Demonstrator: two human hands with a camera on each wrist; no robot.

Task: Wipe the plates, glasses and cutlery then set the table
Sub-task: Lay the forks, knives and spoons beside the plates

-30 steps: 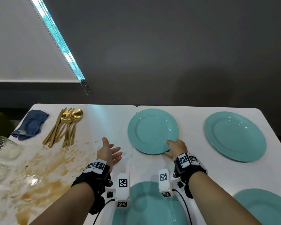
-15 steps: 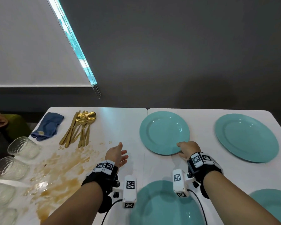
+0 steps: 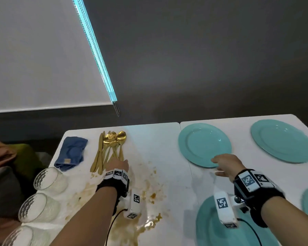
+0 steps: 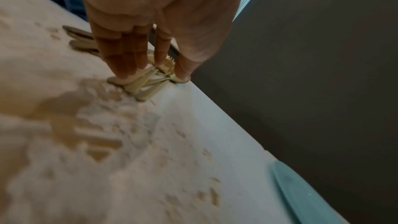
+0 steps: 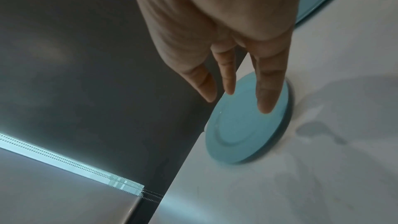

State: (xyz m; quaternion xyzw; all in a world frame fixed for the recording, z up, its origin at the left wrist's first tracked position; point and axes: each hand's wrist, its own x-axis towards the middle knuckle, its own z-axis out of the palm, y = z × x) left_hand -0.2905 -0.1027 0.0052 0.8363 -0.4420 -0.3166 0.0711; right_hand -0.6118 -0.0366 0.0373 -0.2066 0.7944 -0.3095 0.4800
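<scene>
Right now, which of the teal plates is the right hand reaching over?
The far plate nearest the table seam. The right hand has straight fingers over its near rim; the other far plate sits apart, and the near ones lie behind the wrist.

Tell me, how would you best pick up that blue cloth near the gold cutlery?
Pinch the cloth from above at its raised middle fold. It lies crumpled and flat on the table, so no edge stands up to slide under, but the folds offer something for the fingers to gather. Coming from the near side looks awkward, since the glasses stand there, and the cutlery lies close on its right.
</scene>
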